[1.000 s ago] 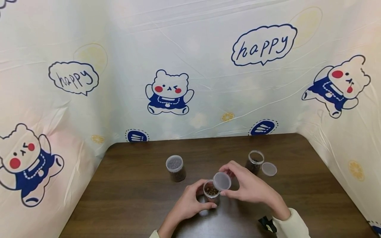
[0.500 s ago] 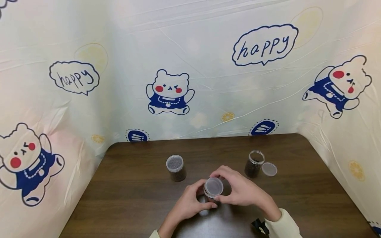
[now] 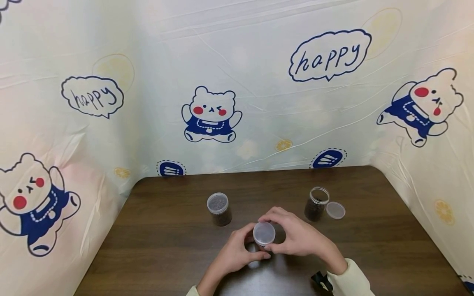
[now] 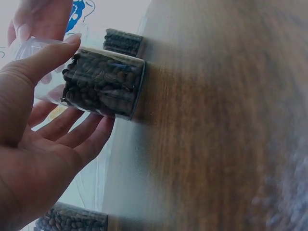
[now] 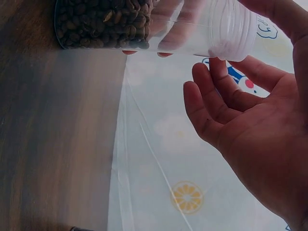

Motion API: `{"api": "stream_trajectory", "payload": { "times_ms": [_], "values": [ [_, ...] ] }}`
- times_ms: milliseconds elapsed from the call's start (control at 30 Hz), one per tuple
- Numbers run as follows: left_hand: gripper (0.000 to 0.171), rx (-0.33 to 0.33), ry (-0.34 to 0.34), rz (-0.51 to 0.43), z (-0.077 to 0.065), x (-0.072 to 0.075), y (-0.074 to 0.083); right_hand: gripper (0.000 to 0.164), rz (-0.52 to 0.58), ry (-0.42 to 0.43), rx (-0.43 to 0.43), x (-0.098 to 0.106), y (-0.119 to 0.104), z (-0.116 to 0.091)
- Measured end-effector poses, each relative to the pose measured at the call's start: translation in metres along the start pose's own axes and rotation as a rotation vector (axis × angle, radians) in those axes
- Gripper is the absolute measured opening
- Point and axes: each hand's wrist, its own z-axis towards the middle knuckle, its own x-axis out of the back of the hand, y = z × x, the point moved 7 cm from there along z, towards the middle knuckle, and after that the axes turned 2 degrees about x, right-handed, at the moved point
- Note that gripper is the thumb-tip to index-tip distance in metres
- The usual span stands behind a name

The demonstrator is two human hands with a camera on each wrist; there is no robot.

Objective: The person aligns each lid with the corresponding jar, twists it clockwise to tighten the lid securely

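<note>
Left hand (image 3: 237,251) had its fingers curled round the jar (image 4: 103,84), gap as wide as the body, thumb opposite. Right hand (image 3: 300,236) had thumb and forefinger spread to lid width, gripping the lid (image 3: 264,233) at its rim; other fingers loosely bent, contact of each hard to tell. Jar was just right of and below frame centre in the head view, dark beans (image 5: 108,21) inside, lid over the mouth; can't tell if fully seated. Versus 1.0 s ago: lid then was tilted off to the mouth's right, beans showing; right hand had since shifted left, left hand hadn't moved noticeably. Capped jar (image 3: 220,211) left of centre, uncapped jar (image 3: 315,209) and spare lid (image 3: 335,210) at right: unchanged.
</note>
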Motion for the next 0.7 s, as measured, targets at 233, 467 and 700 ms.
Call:
{"api": "stream_trajectory", "payload": {
  "times_ms": [233,467,700],
  "values": [
    [0.061,-0.01,0.005,0.008,0.0001,-0.0002,0.0002,0.049,0.001,0.009,-0.003,-0.0009,0.0025,-0.0002],
    [0.061,-0.015,0.006,0.003,0.0,-0.0003,-0.0002,0.049,-0.007,0.036,-0.006,-0.0007,0.0034,-0.0021],
    [0.058,0.001,0.01,-0.001,0.0005,-0.0002,-0.0011,0.052,-0.024,0.064,-0.035,-0.0002,0.0017,-0.0035]
  ]
}}
